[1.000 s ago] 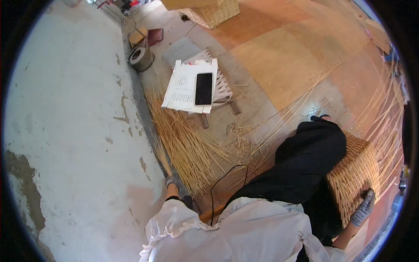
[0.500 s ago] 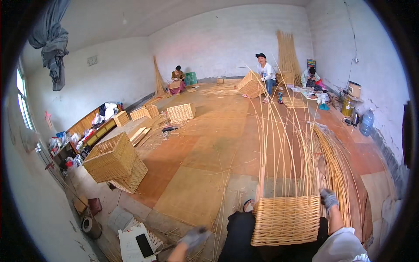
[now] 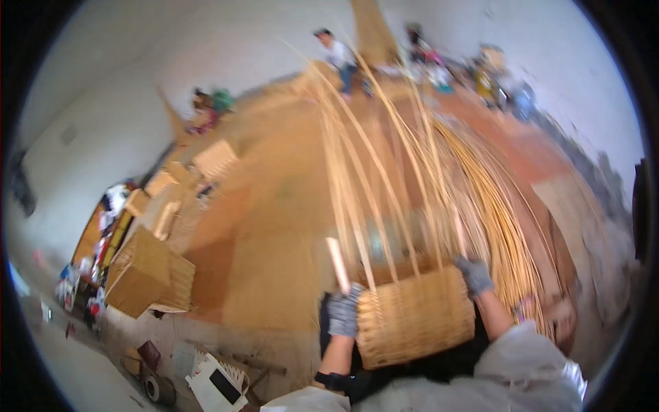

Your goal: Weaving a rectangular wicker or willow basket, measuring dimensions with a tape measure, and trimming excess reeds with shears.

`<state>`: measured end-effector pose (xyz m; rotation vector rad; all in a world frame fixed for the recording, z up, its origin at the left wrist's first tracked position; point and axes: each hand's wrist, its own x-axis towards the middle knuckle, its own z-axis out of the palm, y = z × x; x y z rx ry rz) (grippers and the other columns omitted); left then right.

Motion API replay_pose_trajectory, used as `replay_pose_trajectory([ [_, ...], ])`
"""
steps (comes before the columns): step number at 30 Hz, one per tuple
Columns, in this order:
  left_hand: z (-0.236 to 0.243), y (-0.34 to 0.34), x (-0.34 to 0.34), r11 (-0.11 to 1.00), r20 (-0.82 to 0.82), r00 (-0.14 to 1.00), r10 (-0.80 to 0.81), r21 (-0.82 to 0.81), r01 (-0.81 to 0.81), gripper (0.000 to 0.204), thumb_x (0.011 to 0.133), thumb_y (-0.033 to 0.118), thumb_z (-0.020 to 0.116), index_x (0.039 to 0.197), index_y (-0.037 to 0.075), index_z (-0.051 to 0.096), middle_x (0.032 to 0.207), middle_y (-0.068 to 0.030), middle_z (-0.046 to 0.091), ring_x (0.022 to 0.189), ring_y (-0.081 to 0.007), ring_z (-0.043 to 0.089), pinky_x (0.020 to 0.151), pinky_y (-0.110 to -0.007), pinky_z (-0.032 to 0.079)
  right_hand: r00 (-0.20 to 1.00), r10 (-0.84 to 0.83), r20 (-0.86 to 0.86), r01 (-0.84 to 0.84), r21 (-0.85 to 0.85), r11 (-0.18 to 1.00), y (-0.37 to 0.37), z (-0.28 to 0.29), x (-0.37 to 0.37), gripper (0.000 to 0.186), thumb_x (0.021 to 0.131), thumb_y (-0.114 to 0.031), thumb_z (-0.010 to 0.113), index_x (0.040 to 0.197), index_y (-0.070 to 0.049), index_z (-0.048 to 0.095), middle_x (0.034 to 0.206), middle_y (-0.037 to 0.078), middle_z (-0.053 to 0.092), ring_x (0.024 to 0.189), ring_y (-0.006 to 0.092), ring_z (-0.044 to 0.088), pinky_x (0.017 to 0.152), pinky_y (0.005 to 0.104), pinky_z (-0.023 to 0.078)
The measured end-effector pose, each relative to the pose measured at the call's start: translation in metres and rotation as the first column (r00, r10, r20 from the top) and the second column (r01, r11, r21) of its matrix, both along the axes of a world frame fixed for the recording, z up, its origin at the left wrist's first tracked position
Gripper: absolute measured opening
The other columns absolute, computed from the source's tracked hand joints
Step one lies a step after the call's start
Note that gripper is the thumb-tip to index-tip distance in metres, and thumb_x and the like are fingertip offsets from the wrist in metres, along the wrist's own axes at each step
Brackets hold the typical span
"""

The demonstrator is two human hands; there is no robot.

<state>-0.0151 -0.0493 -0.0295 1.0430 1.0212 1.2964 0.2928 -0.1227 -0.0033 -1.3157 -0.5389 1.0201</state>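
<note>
A half-woven wicker basket (image 3: pixel 416 319) rests tilted across my lap, with long unwoven willow rods (image 3: pixel 374 161) fanning up and away from its far edge. My left hand (image 3: pixel 344 312), in a grey glove, is closed on the basket's left edge, beside a thick pale stick (image 3: pixel 338 264) that stands up at that corner. At the opposite upper corner my right hand (image 3: pixel 475 276), gloved too, is closed on the basket's right edge. A second pale stick (image 3: pixel 459 232) rises there. Motion blurs the view, and the undersides of both hands are hidden.
A bundle of loose rods (image 3: pixel 498 220) lies along my right. Finished baskets (image 3: pixel 145 275) stand at left. Beside my left lie a white box with a phone (image 3: pixel 223 386) and a metal can (image 3: pixel 159 390). Several co-workers, one in a white shirt (image 3: pixel 336 56), sit farther back.
My left hand has come from the lower left to the basket's left edge. The basket has tilted and the rods have swung leftward. My view has turned right and rolled.
</note>
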Motion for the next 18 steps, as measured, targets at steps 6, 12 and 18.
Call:
replay_pose_trajectory([
  [6,0.083,-0.019,-0.008,0.997,0.209,0.978,-0.027,0.081,0.010,0.028,0.085,0.028,0.067,0.073,0.004,0.056,0.067,-0.0048,0.057,0.058,-0.0124,0.053,0.053,-0.026,0.044,0.976,-0.091,0.199,0.075,0.085,0.994,-0.022,0.064,-0.022,0.029,0.083,-0.019,0.065,0.102,0.002,0.064,0.086,0.007,0.062,0.074,0.0141,0.056,0.068,0.0275,0.046],
  [12,0.128,0.026,-0.015,0.951,0.291,0.953,-0.082,0.310,-0.013,0.037,0.082,0.039,0.067,0.071,0.006,0.055,0.069,-0.0034,0.056,0.064,-0.0136,0.051,0.063,-0.028,0.044,0.855,-0.011,0.518,-0.198,0.346,0.917,-0.021,0.154,-0.025,0.042,0.083,-0.024,0.065,0.116,0.001,0.055,0.118,0.012,0.053,0.104,0.0188,0.050,0.090,0.0307,0.041],
  [18,0.127,0.016,-0.036,0.952,-0.094,0.981,0.168,0.274,-0.137,0.038,0.087,0.036,0.062,0.091,-0.001,0.060,0.082,-0.0047,0.057,0.074,-0.0157,0.051,0.068,-0.029,0.043,0.696,-0.129,0.706,-0.249,0.406,0.880,-0.045,0.089,-0.067,0.046,0.077,-0.022,0.073,0.114,0.000,0.056,0.141,0.021,0.031,0.128,0.0332,0.037,0.103,0.0381,0.033],
])
